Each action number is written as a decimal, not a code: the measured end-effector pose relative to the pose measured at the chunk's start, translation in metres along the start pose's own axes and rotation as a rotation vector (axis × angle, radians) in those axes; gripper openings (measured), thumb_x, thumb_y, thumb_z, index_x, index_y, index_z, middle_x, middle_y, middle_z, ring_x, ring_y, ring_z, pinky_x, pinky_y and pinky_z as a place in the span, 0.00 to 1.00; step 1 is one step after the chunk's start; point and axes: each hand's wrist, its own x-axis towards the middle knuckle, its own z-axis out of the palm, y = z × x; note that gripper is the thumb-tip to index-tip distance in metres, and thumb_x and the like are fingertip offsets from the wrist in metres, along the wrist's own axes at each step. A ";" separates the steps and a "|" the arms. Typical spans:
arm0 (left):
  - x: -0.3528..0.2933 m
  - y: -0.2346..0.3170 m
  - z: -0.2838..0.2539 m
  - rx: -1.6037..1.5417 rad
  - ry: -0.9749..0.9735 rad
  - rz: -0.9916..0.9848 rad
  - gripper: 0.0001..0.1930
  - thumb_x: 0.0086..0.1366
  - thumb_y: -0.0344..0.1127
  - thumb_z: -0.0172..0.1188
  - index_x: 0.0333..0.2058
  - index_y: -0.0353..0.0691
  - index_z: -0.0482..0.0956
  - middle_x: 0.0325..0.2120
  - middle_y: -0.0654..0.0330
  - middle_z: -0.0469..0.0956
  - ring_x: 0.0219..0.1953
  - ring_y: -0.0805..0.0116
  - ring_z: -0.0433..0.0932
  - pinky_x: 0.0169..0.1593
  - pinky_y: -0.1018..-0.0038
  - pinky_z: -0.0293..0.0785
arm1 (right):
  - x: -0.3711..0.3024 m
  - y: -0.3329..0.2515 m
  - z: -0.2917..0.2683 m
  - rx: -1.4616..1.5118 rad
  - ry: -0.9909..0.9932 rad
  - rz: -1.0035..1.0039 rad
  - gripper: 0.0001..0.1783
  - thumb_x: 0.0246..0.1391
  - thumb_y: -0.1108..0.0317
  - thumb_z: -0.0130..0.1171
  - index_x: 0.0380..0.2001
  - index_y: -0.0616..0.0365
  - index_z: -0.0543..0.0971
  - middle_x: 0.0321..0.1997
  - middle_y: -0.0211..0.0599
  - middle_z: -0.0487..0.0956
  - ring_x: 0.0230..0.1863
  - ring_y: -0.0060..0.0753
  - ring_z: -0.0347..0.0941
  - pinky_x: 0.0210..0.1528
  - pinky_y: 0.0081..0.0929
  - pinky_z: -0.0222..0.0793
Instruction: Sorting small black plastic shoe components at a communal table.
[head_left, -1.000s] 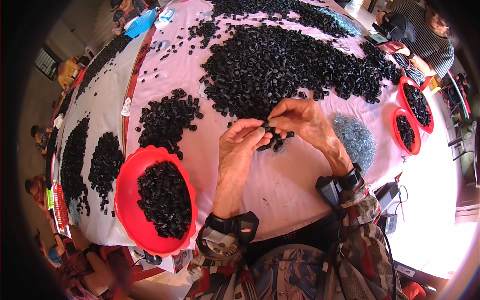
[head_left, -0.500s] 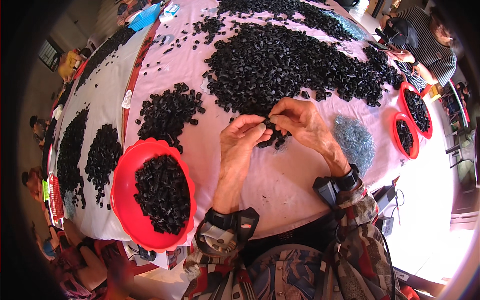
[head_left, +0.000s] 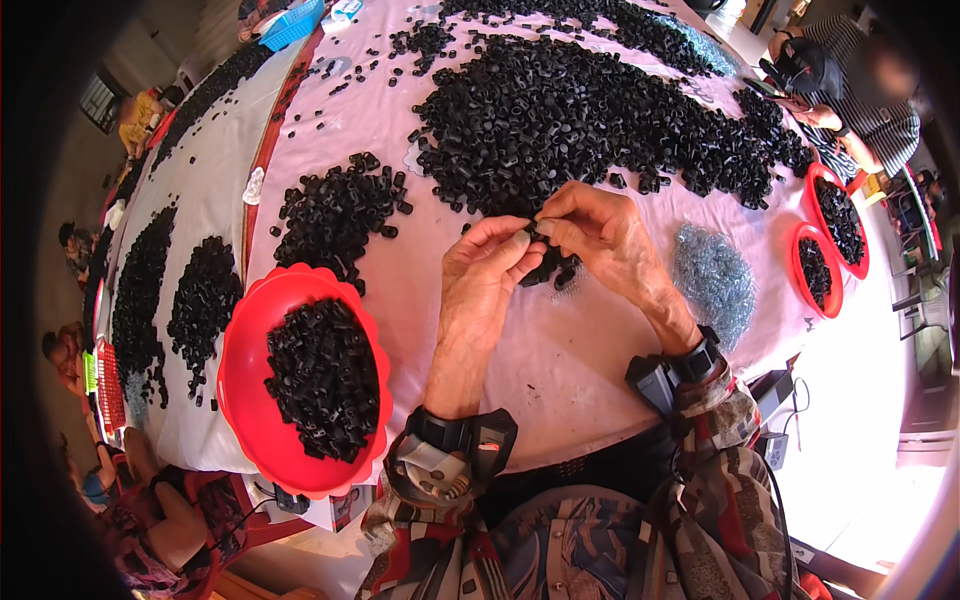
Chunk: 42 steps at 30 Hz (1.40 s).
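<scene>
Over the near edge of a large heap of small black plastic caps (head_left: 540, 120), my two hands meet fingertip to fingertip. My left hand (head_left: 485, 275) is closed, thumb and forefinger pinching a small black cap (head_left: 532, 230). My right hand (head_left: 600, 235) pinches the same cap from the other side; its fingers hide most of it. Under the fingers lie a few more loose black caps (head_left: 545, 270). Right of my right hand spreads a pile of small clear bluish plastic pieces (head_left: 712, 280).
A red scalloped bowl (head_left: 245, 400) of black caps stands at left, beside a smaller heap (head_left: 335, 220). Two red bowls (head_left: 840, 300) with caps sit at right, near a person in stripes (head_left: 850, 120). A blue basket (head_left: 292, 25) is at the far left. Other people sit along the left side.
My hands stay together at nearly the same spot, the fingers shifting slightly around the cap. The view has tilted a little; the person at right has moved slightly.
</scene>
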 end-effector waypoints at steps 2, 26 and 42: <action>0.000 -0.001 0.000 0.009 -0.013 0.018 0.07 0.62 0.24 0.57 0.40 0.34 0.77 0.34 0.58 0.79 0.36 0.70 0.79 0.42 0.77 0.76 | -0.001 -0.001 0.000 0.078 0.011 0.067 0.05 0.53 0.73 0.60 0.31 0.65 0.78 0.27 0.32 0.79 0.25 0.17 0.70 0.26 0.18 0.67; 0.000 0.018 -0.014 -0.042 0.170 0.231 0.11 0.64 0.25 0.54 0.45 0.33 0.76 0.35 0.58 0.78 0.34 0.72 0.76 0.42 0.79 0.74 | 0.002 -0.005 -0.014 -0.396 -0.073 -0.071 0.05 0.44 0.78 0.60 0.28 0.64 0.80 0.27 0.40 0.78 0.26 0.32 0.75 0.28 0.26 0.71; 0.001 0.021 -0.015 -0.074 0.171 0.215 0.11 0.62 0.24 0.55 0.44 0.32 0.77 0.34 0.59 0.78 0.35 0.72 0.77 0.42 0.79 0.75 | 0.002 0.002 0.001 -0.517 0.043 -0.183 0.07 0.44 0.81 0.56 0.29 0.63 0.78 0.28 0.40 0.77 0.32 0.41 0.75 0.33 0.31 0.71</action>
